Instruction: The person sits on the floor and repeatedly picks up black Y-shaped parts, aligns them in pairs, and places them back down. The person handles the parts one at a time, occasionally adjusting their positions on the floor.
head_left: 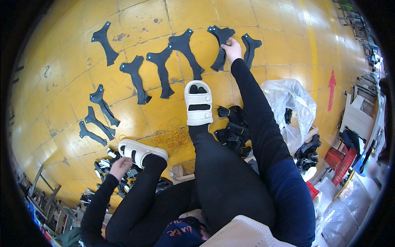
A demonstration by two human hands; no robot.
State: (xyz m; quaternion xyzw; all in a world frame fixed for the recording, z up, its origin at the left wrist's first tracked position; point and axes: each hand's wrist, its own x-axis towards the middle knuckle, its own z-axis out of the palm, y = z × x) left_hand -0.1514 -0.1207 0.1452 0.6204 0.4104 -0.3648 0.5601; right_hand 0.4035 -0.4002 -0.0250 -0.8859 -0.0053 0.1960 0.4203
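Observation:
My right hand reaches far forward, its thumb and fingers closed on the edge of a black Y-shaped fabric piece lying on the floor. Another forked black piece lies just right of it. Left of that hand are similar pieces, among them a wide one, a narrower one and one with split ends. My left hand hangs beside my left sandal, above dark bundles. Its fingers are curled in, and what they hold, if anything, is hidden.
Thin tan rubber bands lie scattered between my sandals. Rolled black bundles sit by my right leg, next to a clear plastic bag. More forked pieces lie at left. A red basket stands at right.

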